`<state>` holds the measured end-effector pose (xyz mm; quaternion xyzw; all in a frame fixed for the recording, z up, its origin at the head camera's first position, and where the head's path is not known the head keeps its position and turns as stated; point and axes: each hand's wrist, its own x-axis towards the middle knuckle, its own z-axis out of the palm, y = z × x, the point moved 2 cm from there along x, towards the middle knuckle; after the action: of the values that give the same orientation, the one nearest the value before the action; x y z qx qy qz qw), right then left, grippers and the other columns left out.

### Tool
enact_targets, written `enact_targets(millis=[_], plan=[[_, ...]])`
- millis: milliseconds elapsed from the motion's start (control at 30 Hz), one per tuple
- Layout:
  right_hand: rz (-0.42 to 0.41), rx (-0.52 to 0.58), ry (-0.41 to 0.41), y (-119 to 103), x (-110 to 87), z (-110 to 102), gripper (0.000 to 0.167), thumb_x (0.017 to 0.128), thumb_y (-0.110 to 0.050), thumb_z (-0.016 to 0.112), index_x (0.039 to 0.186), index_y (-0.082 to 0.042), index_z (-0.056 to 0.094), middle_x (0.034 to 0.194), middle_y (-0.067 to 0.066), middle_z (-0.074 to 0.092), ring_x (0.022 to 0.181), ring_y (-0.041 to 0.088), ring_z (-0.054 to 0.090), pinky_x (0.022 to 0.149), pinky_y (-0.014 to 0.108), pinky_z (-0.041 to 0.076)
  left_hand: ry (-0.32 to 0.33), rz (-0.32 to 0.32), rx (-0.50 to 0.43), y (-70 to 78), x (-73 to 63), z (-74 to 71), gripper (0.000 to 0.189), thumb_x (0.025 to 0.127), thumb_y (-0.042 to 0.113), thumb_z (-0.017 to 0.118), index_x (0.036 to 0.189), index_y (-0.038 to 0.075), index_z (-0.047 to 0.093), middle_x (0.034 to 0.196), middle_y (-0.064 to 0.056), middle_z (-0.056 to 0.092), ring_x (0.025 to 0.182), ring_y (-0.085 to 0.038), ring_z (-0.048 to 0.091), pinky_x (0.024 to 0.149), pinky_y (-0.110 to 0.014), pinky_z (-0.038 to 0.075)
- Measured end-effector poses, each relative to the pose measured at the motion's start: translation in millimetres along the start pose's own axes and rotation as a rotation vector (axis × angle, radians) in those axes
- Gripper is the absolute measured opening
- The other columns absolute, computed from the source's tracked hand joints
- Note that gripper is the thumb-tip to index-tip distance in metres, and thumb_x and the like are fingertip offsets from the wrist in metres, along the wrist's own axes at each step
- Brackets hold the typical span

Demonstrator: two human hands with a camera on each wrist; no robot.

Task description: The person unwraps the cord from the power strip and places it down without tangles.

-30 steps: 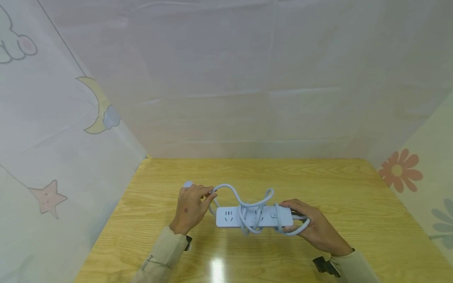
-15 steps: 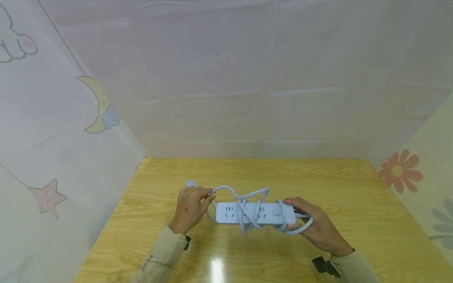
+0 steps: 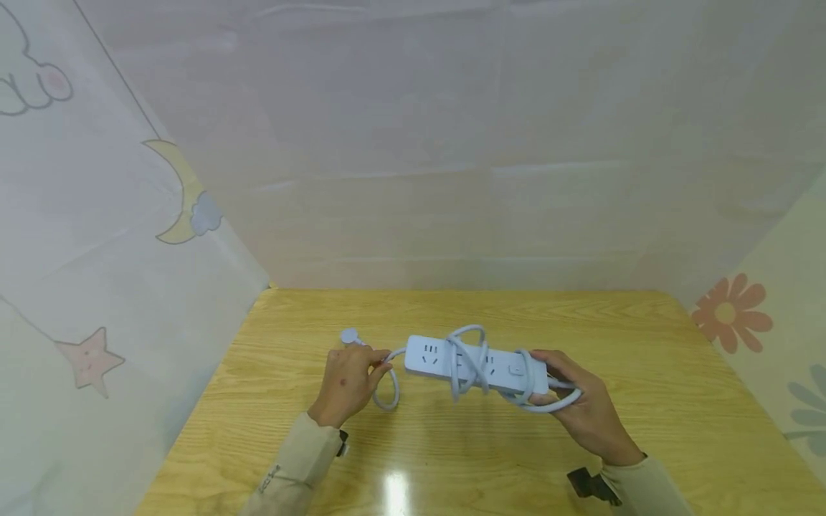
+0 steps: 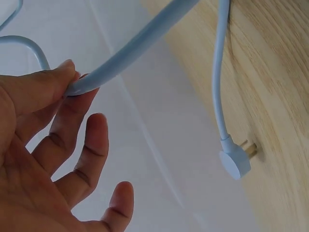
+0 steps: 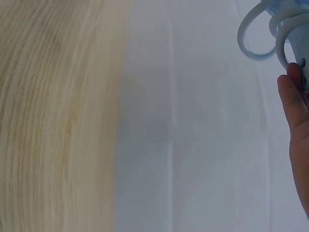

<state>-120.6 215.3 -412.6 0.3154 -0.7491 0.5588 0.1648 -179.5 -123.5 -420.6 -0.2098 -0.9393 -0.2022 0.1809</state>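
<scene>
A white power strip (image 3: 422,355) is held above the table, its left end tipped up. My right hand (image 3: 590,412) grips its right end, with a loop of cord hanging beside the palm. White cord (image 3: 474,369) is wound loosely round the strip's middle. Between thumb and forefinger my left hand (image 3: 345,380) pinches the cord (image 4: 130,50) just left of the strip; the other fingers are spread apart. Past the pinch the cord loops down and runs to the plug (image 4: 235,161), whose prongs touch the wood in the left wrist view.
The wooden table (image 3: 516,459) spreads beneath both hands. A pale curtain (image 3: 413,179) stands behind it, with printed side sheets carrying a moon (image 3: 181,190) and a flower (image 3: 729,312).
The strip has moved up and right, its left end now raised. The cord's upper arch near my left hand has gone, and a loop hangs below that hand. My left hand has barely moved.
</scene>
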Motion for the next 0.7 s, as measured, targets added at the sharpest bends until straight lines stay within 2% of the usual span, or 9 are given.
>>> enact_targets(millis=[67, 133, 333, 433, 700], plan=[[0.009, -0.028, 0.012, 0.4, 0.1, -2.1, 0.059, 0.081, 0.022, 0.068, 0.136, 0.011, 0.05, 0.133, -0.003, 0.058, 0.119, 0.008, 0.059, 0.089, 0.022, 0.052, -0.007, -0.002, -0.005, -0.8, -0.6, 0.3, 0.015, 0.083, 0.017, 0.081, 0.097, 0.012, 0.08, 0.079, 0.003, 0.073, 0.07, -0.013, 0.06, 0.069, -0.038, 0.047], [-0.004, -0.033, 0.033, 0.7, 0.8, -3.5, 0.059, 0.08, 0.023, 0.068, 0.135, 0.012, 0.05, 0.133, 0.0, 0.059, 0.119, 0.009, 0.059, 0.089, 0.021, 0.052, -0.019, 0.002, -0.02, -1.8, -1.5, 0.6, 0.014, 0.081, 0.015, 0.083, 0.095, 0.012, 0.081, 0.08, 0.003, 0.073, 0.07, -0.013, 0.061, 0.068, -0.038, 0.047], [-0.03, -0.05, 0.066, 2.4, 2.7, -4.9, 0.062, 0.076, 0.027, 0.068, 0.134, 0.012, 0.051, 0.131, 0.004, 0.06, 0.119, 0.008, 0.059, 0.089, 0.019, 0.051, -0.118, 0.054, -0.031, -3.0, -4.4, 2.3, 0.014, 0.082, 0.016, 0.081, 0.097, 0.014, 0.081, 0.077, 0.007, 0.07, 0.074, -0.014, 0.06, 0.074, -0.046, 0.046], [-0.039, -0.057, 0.085, 3.3, 3.6, -5.4, 0.064, 0.073, 0.029, 0.068, 0.133, 0.013, 0.052, 0.13, 0.006, 0.06, 0.118, 0.008, 0.06, 0.089, 0.019, 0.051, -0.149, 0.085, -0.034, -2.4, -5.1, 2.4, 0.014, 0.083, 0.017, 0.081, 0.096, 0.016, 0.081, 0.082, 0.007, 0.073, 0.08, -0.015, 0.062, 0.077, -0.048, 0.045], [-0.021, -0.081, 0.083, 1.9, 5.8, -6.3, 0.063, 0.075, 0.027, 0.069, 0.134, 0.011, 0.052, 0.13, 0.005, 0.06, 0.119, 0.008, 0.059, 0.089, 0.02, 0.051, -0.236, 0.247, -0.078, 2.8, -7.3, 0.9, 0.012, 0.086, 0.013, 0.078, 0.097, 0.016, 0.081, 0.087, 0.009, 0.072, 0.085, -0.01, 0.056, 0.078, -0.039, 0.037]])
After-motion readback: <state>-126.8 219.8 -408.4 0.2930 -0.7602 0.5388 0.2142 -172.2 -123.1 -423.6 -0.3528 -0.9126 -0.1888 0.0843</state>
